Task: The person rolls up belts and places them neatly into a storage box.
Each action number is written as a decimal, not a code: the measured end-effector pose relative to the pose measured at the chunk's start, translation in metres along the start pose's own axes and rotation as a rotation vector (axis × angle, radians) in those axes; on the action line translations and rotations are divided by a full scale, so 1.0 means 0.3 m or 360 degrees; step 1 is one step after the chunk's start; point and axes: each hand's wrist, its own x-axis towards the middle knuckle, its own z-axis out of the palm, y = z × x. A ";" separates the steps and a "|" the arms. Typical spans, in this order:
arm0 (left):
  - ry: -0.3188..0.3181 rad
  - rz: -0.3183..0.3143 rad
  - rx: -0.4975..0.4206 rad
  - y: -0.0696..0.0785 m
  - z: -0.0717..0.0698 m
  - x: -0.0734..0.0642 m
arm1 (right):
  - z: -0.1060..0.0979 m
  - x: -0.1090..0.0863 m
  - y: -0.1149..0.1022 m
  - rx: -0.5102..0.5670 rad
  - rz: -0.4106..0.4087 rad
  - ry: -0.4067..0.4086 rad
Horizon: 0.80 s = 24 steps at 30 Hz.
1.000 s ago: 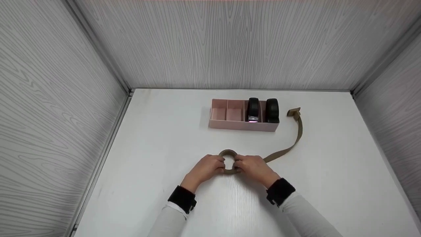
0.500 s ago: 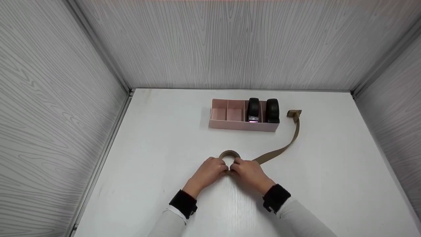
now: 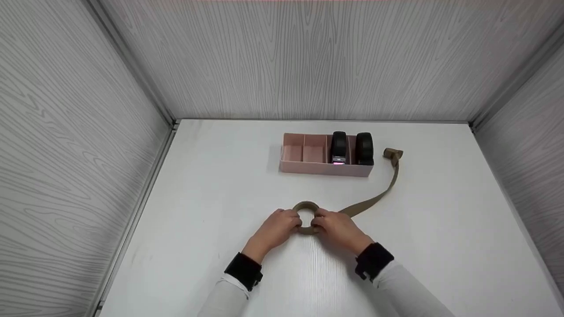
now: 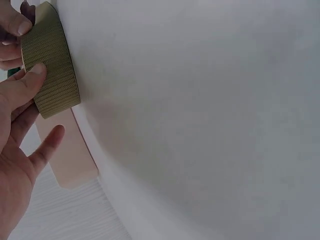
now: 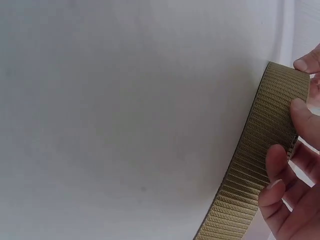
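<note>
An olive webbing belt (image 3: 306, 205) stands on edge on the white table, wound into a ring. My left hand (image 3: 277, 227) pinches the ring's left side, with the thumb on the outer face of the ribbed webbing (image 4: 55, 55) in the left wrist view. On the opposite side my right hand (image 3: 340, 227) grips the ring between thumb and fingers. From there the loose strap (image 5: 240, 190) runs out past the right hand and curves back to a folded end piece (image 3: 393, 154) at the back right.
Behind the hands stands a pink divided box (image 3: 324, 169). Its two right compartments hold a black roll with a shiny metal piece (image 3: 339, 145) and another black roll (image 3: 364, 148). Grey wood-grain walls (image 3: 282, 61) close the table in at the back and sides.
My right hand moved in towards the left hand along the ring, then back out to its right side. The loose strap has been drawn in a little and its end piece has turned.
</note>
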 end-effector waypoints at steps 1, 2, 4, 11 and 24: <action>-0.0013 -0.0011 -0.0009 0.003 0.001 0.000 | 0.003 -0.001 -0.005 0.0007 0.0010 -0.0004; -0.0021 -0.0016 -0.0021 0.006 0.002 0.001 | 0.005 -0.001 -0.009 0.0007 0.0014 0.0001; -0.0025 -0.0011 -0.0056 0.009 0.004 0.002 | 0.010 -0.003 -0.016 0.0009 0.0019 0.0008; -0.0004 0.0086 -0.0028 -0.002 0.006 0.004 | 0.005 -0.009 -0.003 0.0060 -0.0008 0.0000; -0.0068 0.0012 -0.0084 0.010 -0.011 0.002 | 0.012 0.003 -0.017 0.0083 -0.0014 -0.0016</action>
